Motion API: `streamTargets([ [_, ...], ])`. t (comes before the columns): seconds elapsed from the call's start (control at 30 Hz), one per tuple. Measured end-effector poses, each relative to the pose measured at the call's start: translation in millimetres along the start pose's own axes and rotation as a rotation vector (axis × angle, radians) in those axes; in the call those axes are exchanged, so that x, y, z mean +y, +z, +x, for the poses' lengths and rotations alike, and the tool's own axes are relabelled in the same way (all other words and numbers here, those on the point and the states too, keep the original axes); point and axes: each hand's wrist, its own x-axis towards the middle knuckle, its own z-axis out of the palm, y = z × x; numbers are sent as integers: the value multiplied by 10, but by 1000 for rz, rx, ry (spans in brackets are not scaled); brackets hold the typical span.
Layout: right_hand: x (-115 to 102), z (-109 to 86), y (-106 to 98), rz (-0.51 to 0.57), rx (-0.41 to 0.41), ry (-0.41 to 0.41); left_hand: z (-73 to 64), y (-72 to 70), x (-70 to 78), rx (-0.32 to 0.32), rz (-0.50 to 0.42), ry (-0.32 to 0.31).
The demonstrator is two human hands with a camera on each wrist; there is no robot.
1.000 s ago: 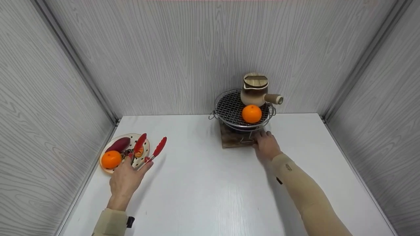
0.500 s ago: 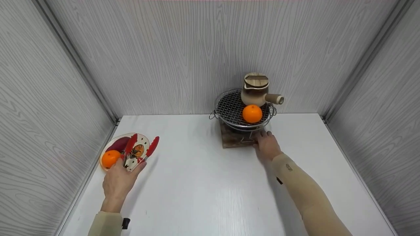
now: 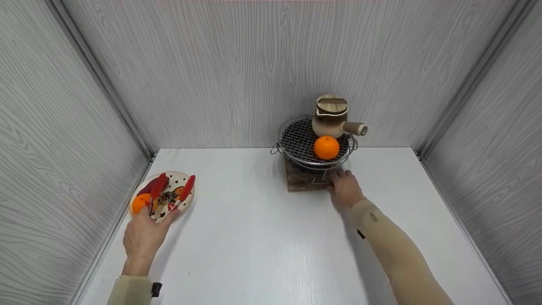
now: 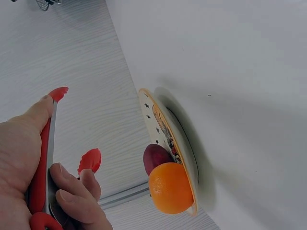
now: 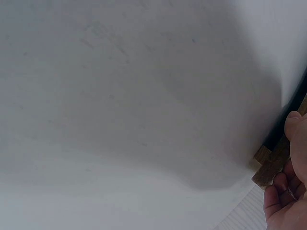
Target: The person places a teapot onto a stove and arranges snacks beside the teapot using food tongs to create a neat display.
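Observation:
In the head view my left hand [image 3: 143,237] holds a pair of red-tipped tongs [image 3: 186,188], their arms spread apart with nothing between the tips. They hover over a star-patterned plate [image 3: 174,174] carrying an orange [image 3: 139,205] and a purple sweet potato [image 3: 146,187]. The left wrist view shows the orange [image 4: 170,189] beside the sweet potato [image 4: 156,158], both apart from the tongs. My right hand [image 3: 346,189] grips the right corner of the wooden base [image 3: 300,182] under a round grill; thumb and fingers are around its edge [image 5: 271,167] in the right wrist view.
On the mesh grill [image 3: 293,137] stand a lidded brown teapot [image 3: 325,126], its side handle pointing right, and another orange [image 3: 326,148]. Grey wood-grain panels [image 3: 237,76] wall the white table [image 3: 254,237] at the back and both sides.
My left hand has moved left with the tongs, bringing them from the plate's right side to over the plate and closer to the orange. The right hand keeps its grip on the wooden base.

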Motion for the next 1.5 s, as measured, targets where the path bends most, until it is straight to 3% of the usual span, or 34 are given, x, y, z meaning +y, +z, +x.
streamTargets([
  [0.27,30,33,25,-13,-34,32,5,-31,-86,19,7,-44],
  [0.57,19,7,50,-32,4,8,16,-83,-211,7,16,-90],
  [0.93,10,-21,5,19,-1,15,33,-96,-347,88,-8,-97],
  [1.2,62,42,65,-62,-10,4,74,-129,-434,26,27,-191],
  [1.5,43,20,45,-41,1,5,56,-149,-540,12,43,-205],
])
